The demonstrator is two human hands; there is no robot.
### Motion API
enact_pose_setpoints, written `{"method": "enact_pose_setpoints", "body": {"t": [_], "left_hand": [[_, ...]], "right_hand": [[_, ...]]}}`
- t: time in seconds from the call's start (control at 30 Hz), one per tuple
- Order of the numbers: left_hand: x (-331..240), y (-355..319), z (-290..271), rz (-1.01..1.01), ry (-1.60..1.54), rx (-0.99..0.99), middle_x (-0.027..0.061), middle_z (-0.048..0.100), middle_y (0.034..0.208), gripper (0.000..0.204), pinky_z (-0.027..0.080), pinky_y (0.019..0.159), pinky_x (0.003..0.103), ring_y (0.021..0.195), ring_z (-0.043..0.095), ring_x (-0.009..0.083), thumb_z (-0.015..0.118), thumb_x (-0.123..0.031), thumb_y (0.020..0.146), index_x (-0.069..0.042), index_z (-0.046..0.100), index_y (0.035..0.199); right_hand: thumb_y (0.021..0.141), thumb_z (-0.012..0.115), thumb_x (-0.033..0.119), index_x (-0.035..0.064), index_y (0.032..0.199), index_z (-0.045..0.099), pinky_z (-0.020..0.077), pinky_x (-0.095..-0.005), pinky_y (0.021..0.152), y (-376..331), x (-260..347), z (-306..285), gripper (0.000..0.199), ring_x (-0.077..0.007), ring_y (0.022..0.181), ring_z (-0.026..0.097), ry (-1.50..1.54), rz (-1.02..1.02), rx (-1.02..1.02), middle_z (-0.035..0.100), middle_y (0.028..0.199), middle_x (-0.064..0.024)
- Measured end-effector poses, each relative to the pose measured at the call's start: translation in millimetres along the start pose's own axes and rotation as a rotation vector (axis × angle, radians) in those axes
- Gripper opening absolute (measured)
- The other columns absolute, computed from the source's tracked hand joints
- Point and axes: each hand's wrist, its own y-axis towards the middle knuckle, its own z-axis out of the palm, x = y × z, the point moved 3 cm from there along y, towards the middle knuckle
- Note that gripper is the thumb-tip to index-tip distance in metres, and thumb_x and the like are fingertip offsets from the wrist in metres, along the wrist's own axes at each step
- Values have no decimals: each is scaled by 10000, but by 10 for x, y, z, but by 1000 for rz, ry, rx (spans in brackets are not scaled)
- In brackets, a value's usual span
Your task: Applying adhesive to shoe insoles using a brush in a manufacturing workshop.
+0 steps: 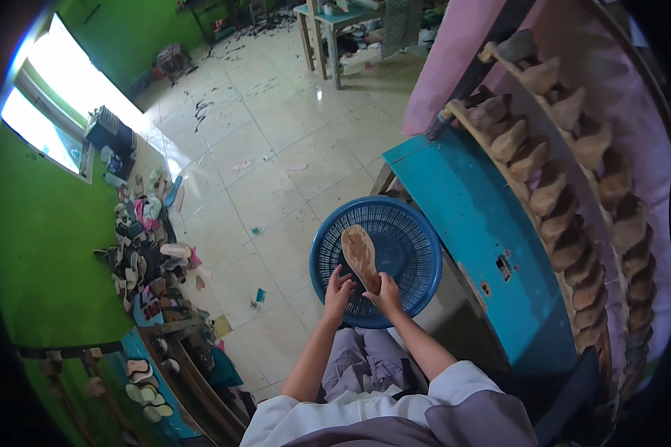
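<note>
Left hand [338, 287], right hand [386, 292] both grip brown insole [360, 256] over blue basket [417, 223].

A teal painted wooden bench [470, 216] stands at three o'clock, rows of brown wooden shoe lasts [574, 186] beyond it; a heap of sandals [145, 246] lies at nine o'clock.

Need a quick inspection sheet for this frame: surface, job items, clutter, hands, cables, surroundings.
Surface: pale tiled floor, scraps scattered on it.
Job's things: brown shoe insole held over a round blue plastic basket.
Clutter: heap of soles and sandals along the green wall.
Grippers: left hand on the insole's lower edge; right hand grips its heel end.
Cables: nothing seen.
Surroundings: teal bench at right, rack of wooden shoe lasts, bright window, table far off.
</note>
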Motion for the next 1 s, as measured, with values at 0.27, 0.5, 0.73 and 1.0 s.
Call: {"method": "enact_pose_setpoints", "body": {"t": [0.27, 0.5, 0.73, 1.0], "left_hand": [[90, 277, -194, 30, -43, -83, 147, 496, 1197, 492, 461, 851, 288, 997, 558, 191, 402, -77, 901, -110, 260, 1371], [137, 330, -265, 11, -63, -101, 144, 511, 1181, 495, 463, 842, 283, 961, 575, 179, 408, -96, 906, -131, 266, 1379], [99, 292, -239, 11, -57, -56, 153, 525, 1162, 502, 466, 833, 279, 900, 597, 171, 406, -94, 905, -147, 265, 1384], [-159, -23, -129, -16, -64, -38, 148, 525, 1153, 503, 462, 802, 263, 886, 597, 165, 412, -117, 906, -147, 261, 1385]], "right_hand": [[576, 816, 174, 6, 1063, 424, 437, -437, 844, 423, -759, 834, 648, -397, 999, 502, -165, 222, 165, 498, 1069, -207], [592, 809, 196, 18, 1075, 417, 447, -426, 855, 424, -896, 1111, 646, -358, 1041, 491, -244, 263, 239, 482, 1097, -183], [576, 816, 296, 24, 1081, 420, 446, -429, 854, 436, -943, 1126, 697, -338, 1055, 488, -332, 310, 298, 479, 1108, -159], [554, 821, 355, 9, 1188, 404, 419, -410, 895, 119, -749, 638, 834, -335, 1066, 481, -295, 277, 172, 474, 1110, -182]]}}
